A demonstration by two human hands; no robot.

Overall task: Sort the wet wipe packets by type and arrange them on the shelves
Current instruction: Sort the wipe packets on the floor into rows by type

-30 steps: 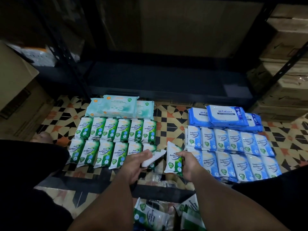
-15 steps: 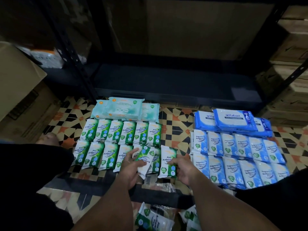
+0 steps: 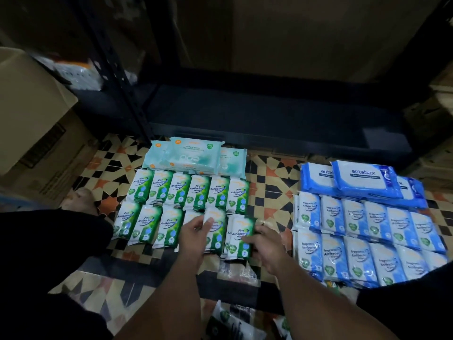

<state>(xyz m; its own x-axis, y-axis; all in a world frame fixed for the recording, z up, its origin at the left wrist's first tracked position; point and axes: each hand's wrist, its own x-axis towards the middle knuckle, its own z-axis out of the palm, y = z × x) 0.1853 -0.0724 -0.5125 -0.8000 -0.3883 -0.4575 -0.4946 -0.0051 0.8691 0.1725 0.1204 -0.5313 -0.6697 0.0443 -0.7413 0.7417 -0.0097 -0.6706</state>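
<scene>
Both green packets now down in near row; left hand (image 3: 193,233) flat on one (image 3: 215,231), right hand (image 3: 266,244) pinching other (image 3: 241,238), long axis toward shelf (image 3: 269,123).

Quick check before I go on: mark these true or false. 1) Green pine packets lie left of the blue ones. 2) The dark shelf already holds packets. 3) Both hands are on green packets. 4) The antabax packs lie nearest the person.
1) True: the green pine packets lie left of the blue fragrance packets.
2) False: the dark shelf shows no packets.
3) True: the left hand and the right hand each rest on a green packet.
4) False: the antabax packs lie at the far end.
</scene>
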